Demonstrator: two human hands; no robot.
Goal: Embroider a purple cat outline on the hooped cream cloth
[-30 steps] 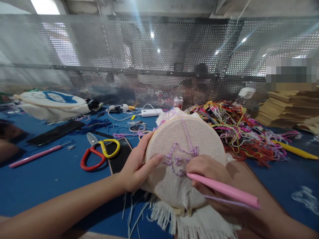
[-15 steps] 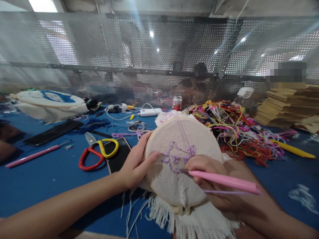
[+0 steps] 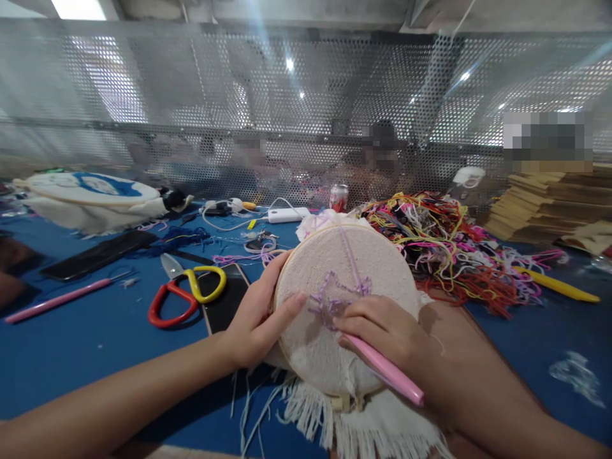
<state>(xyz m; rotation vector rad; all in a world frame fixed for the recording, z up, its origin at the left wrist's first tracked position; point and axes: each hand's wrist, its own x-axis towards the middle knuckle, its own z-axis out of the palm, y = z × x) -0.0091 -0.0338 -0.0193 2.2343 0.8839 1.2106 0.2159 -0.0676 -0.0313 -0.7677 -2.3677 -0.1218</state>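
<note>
Tilted toward me stands a round embroidery hoop (image 3: 306, 366) with cream cloth and purple yarn stitching (image 3: 329, 299). My left hand (image 3: 261, 315) grips the hoop's left rim, thumb lying on the cloth. My right hand (image 3: 382, 328) rests low over the stitching, fingers closed round a pink punch needle (image 3: 389, 370). The needle's handle slants down to the right; its tip is hidden under the fingers. A purple yarn line runs from the hoop's top edge to the stitches. White fringe (image 3: 310, 408) hangs below the hoop's wooden clamp (image 3: 340, 403).
Red-and-yellow scissors (image 3: 174, 303) overlap a dark phone (image 3: 224, 306) at left, near another pink punch needle (image 3: 62, 299). A tangled yarn heap (image 3: 444, 248) and yellow tool (image 3: 557, 284) lie right. A drink can (image 3: 339, 197) and second hoop (image 3: 95, 188) stand farther back.
The pink punch needle has swung steeper, its handle end moving left and down. My right hand has shifted slightly left and flattened over the stitches. My left hand keeps its hold.
</note>
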